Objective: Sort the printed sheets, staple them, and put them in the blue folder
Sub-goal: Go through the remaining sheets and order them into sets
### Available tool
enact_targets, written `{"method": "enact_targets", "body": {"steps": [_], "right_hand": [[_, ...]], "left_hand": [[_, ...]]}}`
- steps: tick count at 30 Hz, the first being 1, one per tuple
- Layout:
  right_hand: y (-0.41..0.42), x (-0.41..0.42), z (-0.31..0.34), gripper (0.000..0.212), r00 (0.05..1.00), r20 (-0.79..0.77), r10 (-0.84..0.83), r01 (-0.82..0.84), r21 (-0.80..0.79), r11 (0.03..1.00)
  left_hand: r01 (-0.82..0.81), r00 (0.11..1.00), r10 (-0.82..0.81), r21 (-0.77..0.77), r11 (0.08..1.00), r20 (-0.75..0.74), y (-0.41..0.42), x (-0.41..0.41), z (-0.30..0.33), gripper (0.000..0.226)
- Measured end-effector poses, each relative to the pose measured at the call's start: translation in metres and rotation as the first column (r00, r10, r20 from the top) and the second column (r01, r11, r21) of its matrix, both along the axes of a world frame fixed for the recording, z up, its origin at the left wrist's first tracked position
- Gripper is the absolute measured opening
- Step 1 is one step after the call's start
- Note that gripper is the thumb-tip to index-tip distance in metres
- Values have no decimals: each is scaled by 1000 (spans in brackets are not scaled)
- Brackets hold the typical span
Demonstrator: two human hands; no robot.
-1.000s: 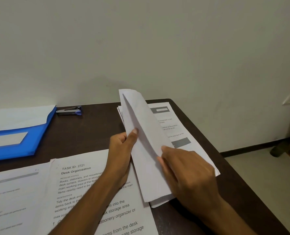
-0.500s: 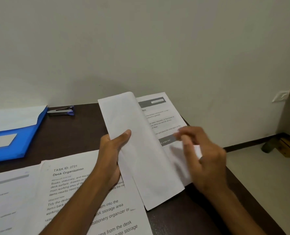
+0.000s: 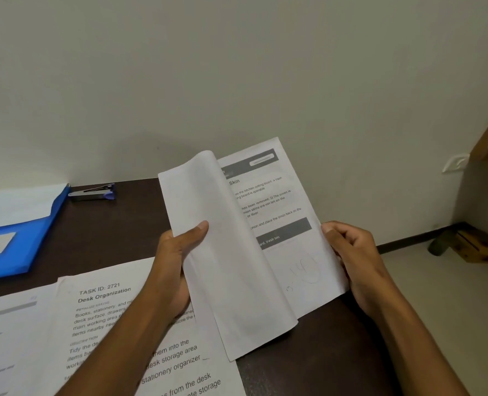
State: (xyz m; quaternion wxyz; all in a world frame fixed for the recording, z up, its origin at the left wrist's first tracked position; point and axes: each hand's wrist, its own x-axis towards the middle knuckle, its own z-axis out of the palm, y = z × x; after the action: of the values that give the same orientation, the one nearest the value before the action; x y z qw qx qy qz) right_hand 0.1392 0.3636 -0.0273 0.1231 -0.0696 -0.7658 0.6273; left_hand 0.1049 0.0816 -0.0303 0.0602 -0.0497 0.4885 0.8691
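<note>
Blue folder (image 3: 34,241), white sheets (image 3: 228,267) (grey-banded print), dark brown desk (image 3: 117,224)

Both forearms are bare, no sleeves, and nothing is worn on either wrist.

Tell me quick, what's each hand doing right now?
Left hand: grips the turned-back sheet, thumb on top.
Right hand: fingers curled, holding the printed page by its right edge.

A dark brown table (image 3: 117,224) stands pushed against a plain pale wall (image 3: 237,67). Low on the wall to the right sits a white socket plate (image 3: 455,162). Below it, a dark skirting board (image 3: 403,244) runs along the light floor (image 3: 451,295), where some wooden furniture (image 3: 474,247) stands in the corner.
</note>
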Motion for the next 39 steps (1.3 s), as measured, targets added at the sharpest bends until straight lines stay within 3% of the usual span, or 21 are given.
{"method": "enact_targets", "body": {"steps": [8,13,21,26,30,33,36,39], "right_hand": [[0,-1,-1,16,997,-60,-57,52,-81,995],[1,-1,-1,12,987,-107,-118,110,-80,991],[2,-4,-5,13,976,-146,-161,161,-10,987],[14,-7,-10,10,889,-190,-416,419,-25,908],[30,-7,-7,12,604,-256,-754,746,-152,649],[46,-6,-4,13,443,-280,-852,770,-368,521],[55,-5,-2,7,424,-278,-862,681,-529,506],[52,0,-2,17,554,-222,-802,539,-638,549]], "left_hand": [[17,1000,-17,-21,1000,-8,0,0,0,36],[26,1000,-26,-35,999,0,1,2,2,29],[21,1000,-21,-35,999,-6,2,2,3,34],[5,1000,-5,-13,1000,2,1,2,3,34],[4,1000,-4,-16,1000,-1,1,4,6,30],[1,1000,-1,-17,1000,-4,1,4,7,29],[-1,1000,1,-21,1000,-2,2,4,6,28],[-1,1000,1,-14,1000,5,1,4,6,28]]}}
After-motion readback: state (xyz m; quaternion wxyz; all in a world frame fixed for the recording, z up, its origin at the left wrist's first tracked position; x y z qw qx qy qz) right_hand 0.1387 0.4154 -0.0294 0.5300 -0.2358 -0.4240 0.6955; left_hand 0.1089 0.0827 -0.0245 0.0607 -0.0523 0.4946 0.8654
